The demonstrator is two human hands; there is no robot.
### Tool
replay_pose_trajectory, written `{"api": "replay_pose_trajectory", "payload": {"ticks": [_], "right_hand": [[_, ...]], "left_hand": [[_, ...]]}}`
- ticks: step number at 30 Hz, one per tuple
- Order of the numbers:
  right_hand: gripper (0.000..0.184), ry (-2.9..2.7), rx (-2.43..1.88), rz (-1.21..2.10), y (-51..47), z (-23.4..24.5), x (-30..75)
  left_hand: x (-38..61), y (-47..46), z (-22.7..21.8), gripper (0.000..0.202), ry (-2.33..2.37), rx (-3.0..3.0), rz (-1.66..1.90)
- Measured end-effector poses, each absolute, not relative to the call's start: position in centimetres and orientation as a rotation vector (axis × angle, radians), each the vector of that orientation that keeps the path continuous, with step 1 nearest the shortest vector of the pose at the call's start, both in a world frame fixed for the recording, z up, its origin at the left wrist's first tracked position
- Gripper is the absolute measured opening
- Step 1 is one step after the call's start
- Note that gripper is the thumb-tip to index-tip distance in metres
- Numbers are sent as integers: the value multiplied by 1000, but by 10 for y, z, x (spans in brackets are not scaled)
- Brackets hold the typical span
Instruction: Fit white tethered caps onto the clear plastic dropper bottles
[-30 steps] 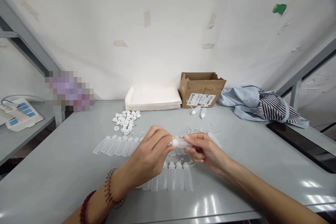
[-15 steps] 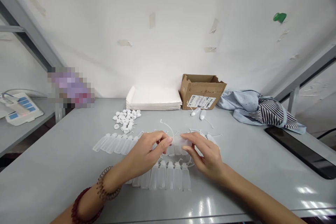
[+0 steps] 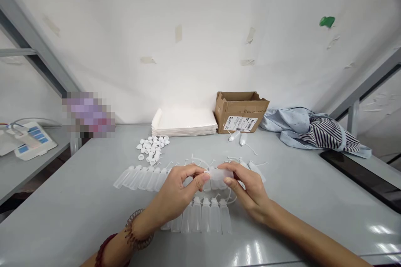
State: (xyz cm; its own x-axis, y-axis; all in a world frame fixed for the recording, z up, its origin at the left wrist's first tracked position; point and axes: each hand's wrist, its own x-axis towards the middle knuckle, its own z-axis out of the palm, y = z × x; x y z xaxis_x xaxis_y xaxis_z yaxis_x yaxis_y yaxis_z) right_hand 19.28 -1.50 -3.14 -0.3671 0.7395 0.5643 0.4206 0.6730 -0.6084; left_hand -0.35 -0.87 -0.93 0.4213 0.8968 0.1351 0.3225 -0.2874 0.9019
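Both my hands meet over the grey table (image 3: 62,212) on one small translucent plastic bottle (image 3: 219,173), held sideways. My right hand (image 3: 247,187) grips the bottle's body. My left hand (image 3: 181,190) pinches its white cap end between thumb and fingers. Below my hands lies a row of several identical bottles (image 3: 206,216), and another row (image 3: 140,177) lies to the left. A heap of small white caps (image 3: 152,148) sits further back on the left. Two capped bottles (image 3: 238,137) lie near the cardboard box.
A stack of white sheets (image 3: 184,122) and an open cardboard box (image 3: 239,110) stand against the back wall. Crumpled blue and striped cloth (image 3: 316,131) lies at the right, with a dark flat panel (image 3: 363,177) in front of it. A white device (image 3: 31,144) rests on the left side table.
My hands have stayed together on the bottle and sunk slightly toward the table. The view has tilted up a little.
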Motion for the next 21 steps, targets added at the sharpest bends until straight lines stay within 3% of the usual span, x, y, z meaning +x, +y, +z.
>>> {"api": "replay_pose_trajectory", "payload": {"ticks": [14, 18, 21], "right_hand": [[30, -1573, -1002, 1284, -5, -26, 195], [33, -1520, -1026, 1342, -3, -25, 194], [33, -1431, -1130, 1153, 6, -21, 199]], "left_hand": [[-4, -5, -19, 18, 977, 2212, 1039], [-2, -5, -23, 15, 1015, 2227, 1050], [-4, -2, -24, 13, 1179, 2101, 1059]]}}
